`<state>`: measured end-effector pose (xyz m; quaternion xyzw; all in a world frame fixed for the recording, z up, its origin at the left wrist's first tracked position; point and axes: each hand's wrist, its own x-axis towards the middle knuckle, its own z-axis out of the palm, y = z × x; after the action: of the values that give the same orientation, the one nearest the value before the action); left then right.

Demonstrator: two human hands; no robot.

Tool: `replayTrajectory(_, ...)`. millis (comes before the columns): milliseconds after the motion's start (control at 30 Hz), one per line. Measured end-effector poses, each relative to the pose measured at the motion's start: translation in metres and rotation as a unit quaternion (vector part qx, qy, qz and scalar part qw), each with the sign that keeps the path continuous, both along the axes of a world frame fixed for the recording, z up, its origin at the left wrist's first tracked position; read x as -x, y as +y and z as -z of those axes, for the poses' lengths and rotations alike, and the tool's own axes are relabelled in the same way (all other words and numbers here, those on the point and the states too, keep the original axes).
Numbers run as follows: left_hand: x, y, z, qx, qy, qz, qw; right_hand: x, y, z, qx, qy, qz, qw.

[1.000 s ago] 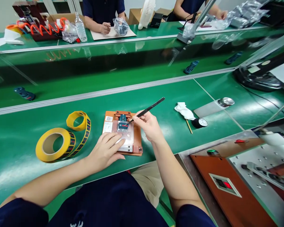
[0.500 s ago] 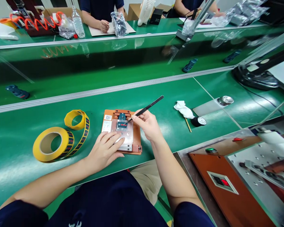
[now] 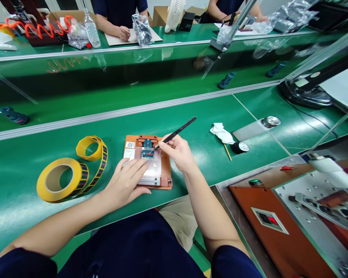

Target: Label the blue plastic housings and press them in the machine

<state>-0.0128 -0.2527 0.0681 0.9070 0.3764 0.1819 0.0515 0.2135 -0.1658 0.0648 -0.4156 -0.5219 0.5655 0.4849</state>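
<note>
Tape roll (image 3: 62, 179): I'm seeing it lying toward the bench's left, near my elbow's sweep.
Left hand (image 3: 124, 183): fingers spread flat, pinning the clear plate (image 3: 152, 170); could slip.
Jig (image 3: 165, 170): sitting near the bench's front edge.
Right hand (image 3: 176, 152): pinching tweezers (image 3: 174, 134), tip at blue part (image 3: 147, 151); risking a scratch.

The left hand (image 3: 124, 181) hides part of the clear plate (image 3: 153, 170); label print unreadable
</note>
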Motion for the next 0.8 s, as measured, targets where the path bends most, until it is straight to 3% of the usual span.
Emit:
replayTrajectory(167,-0.002,0.011,-0.004,-0.009,0.029,0.008,1.0,-0.003,0.002,-0.001,-0.012,-0.018,-0.012,1.0)
replayTrajectory(400,-0.005,0.016,-0.009,0.042,0.059,-0.012,0.997,0.0,0.004,0.0,-0.019,-0.07,-0.005,0.997)
replayTrajectory(467,-0.005,0.016,-0.01,0.056,0.051,-0.008,0.997,0.0,0.006,-0.002,-0.002,-0.021,0.034,0.999)
replayTrajectory(600,-0.004,0.026,-0.007,0.108,-0.011,-0.029,0.994,-0.018,0.007,-0.001,-0.021,0.068,0.191,0.979)
replayTrajectory(667,-0.005,0.034,-0.004,0.144,-0.069,-0.079,0.984,-0.033,0.001,0.005,-0.041,-0.002,0.254,0.966)
replayTrajectory(733,-0.006,0.039,-0.002,0.151,-0.124,-0.11,0.975,-0.048,-0.009,0.017,-0.045,-0.143,0.281,0.948)
replayTrajectory(800,-0.005,0.035,0.0,0.078,-0.169,-0.089,0.978,-0.06,-0.021,0.033,-0.056,-0.291,0.261,0.918)
